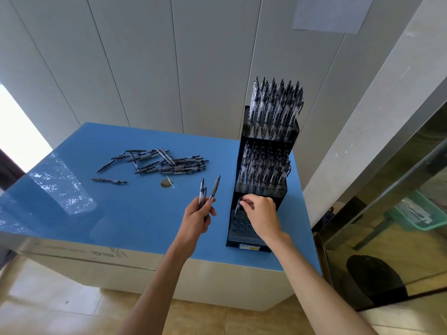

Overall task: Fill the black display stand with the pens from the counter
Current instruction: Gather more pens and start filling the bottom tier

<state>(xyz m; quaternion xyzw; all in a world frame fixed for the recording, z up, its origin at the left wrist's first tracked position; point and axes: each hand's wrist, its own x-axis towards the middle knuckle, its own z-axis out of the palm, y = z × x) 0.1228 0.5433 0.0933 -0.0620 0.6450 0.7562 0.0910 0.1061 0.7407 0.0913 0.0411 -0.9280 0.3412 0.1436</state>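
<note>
A tall black display stand (245, 134) with three stepped tiers stands on the right of the blue counter (121, 213). Its top and middle tiers are packed with upright pens; the bottom tier (238, 226) shows mostly bare round holes. My right hand (262, 215) is over the bottom tier and pinches a pen (238, 206) standing at its back left corner. My left hand (197, 220) hovers just left of the stand and grips a few pens (208, 192) pointing up. A loose pile of pens (167, 163) lies on the counter further back and left.
A single pen (108, 181) lies apart from the pile at the left. A small round chipped spot (166, 183) marks the counter middle. Panelled wall behind, a glass cabinet with a green basket (420, 213) to the right, tiled floor below.
</note>
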